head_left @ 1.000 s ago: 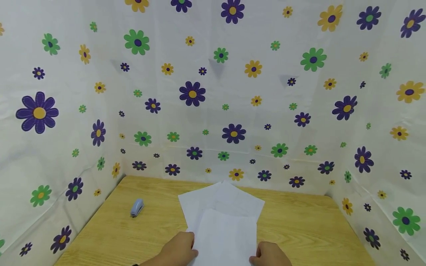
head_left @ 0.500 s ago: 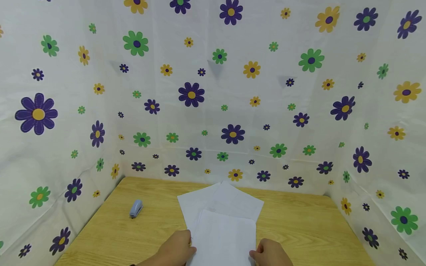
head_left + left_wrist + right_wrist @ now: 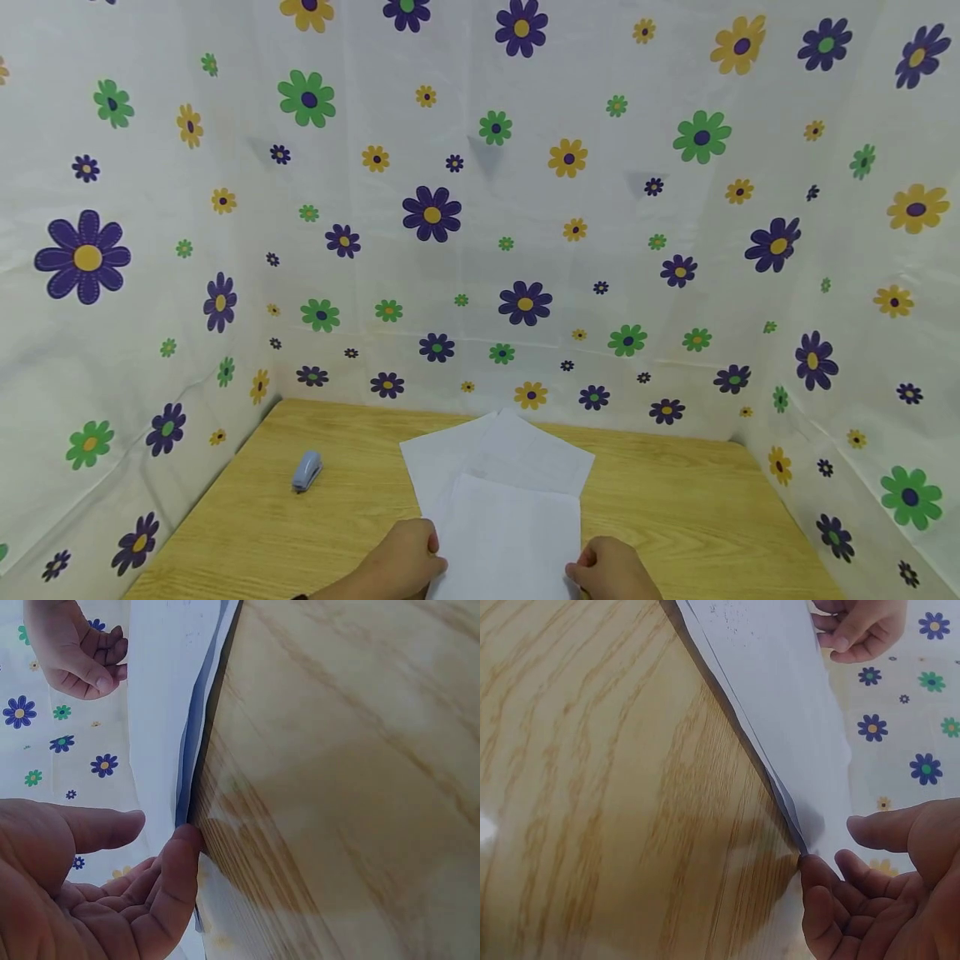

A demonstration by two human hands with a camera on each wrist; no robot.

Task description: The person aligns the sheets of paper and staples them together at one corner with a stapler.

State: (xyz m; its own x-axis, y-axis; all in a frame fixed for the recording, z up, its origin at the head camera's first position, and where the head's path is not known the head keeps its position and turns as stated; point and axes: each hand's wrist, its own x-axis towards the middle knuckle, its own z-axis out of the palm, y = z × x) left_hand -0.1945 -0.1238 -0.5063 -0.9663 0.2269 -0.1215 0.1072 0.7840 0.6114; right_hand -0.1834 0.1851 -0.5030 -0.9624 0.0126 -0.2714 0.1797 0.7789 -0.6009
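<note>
Between my hands is a stack of white paper sheets point(image 3: 510, 533), over other sheets point(image 3: 525, 454) fanned out on the table. My left hand point(image 3: 405, 554) is at the stack's left edge, fingers curled round it. At the right edge my right hand point(image 3: 611, 569) holds the other side, thumb toward the front. In the left wrist view, curled fingertips touch the edges of the sheets point(image 3: 169, 697), which stand slightly apart; the thumb shows a gap from them. The right wrist view shows fingertips at a corner of the sheets point(image 3: 772, 697). Faint marks show on one sheet.
A light blue stapler point(image 3: 307, 471) lies at the left of the wooden table point(image 3: 697, 508). White sheeting with printed flowers point(image 3: 480, 250) stands behind the table and along both sides.
The stack shifts slightly left and then back right between my hands, its top edge sinking a little. Both hands stay at its sides. The fanned sheets and the stapler stay put.
</note>
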